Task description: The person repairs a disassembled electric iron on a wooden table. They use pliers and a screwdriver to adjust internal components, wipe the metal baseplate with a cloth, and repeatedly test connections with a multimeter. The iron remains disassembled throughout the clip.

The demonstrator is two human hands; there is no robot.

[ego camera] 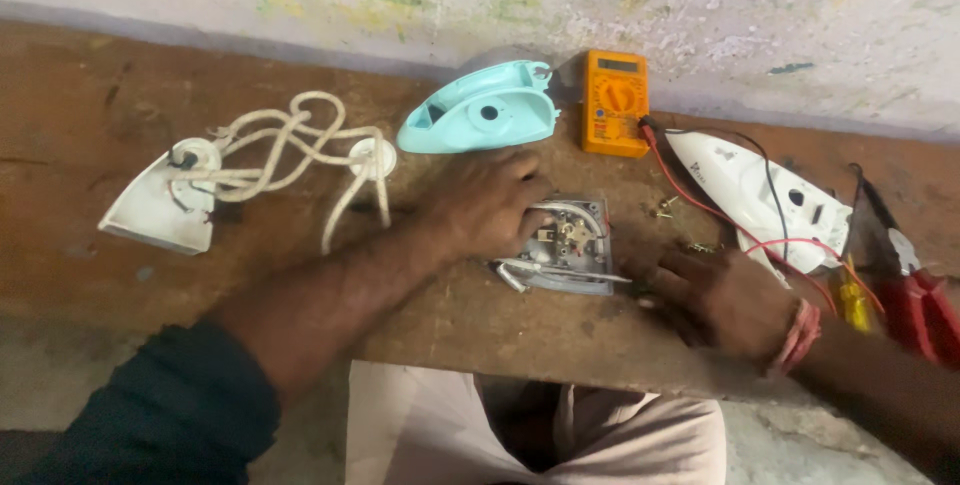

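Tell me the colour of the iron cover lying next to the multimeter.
The iron cover is light turquoise, seen clearly in the head view, left of the orange multimeter.

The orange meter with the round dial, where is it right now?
In the head view the orange meter lies at the back of the wooden bench, against the wall, just right of the light blue iron cover and beyond the left hand.

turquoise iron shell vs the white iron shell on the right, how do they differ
The turquoise iron shell is pale blue-green; the white iron shell is white. The turquoise one lies bare near the wall, while red and black leads cross the white one. The turquoise one points left, the white one up-left. Both are plastic iron covers resting on the wooden bench.
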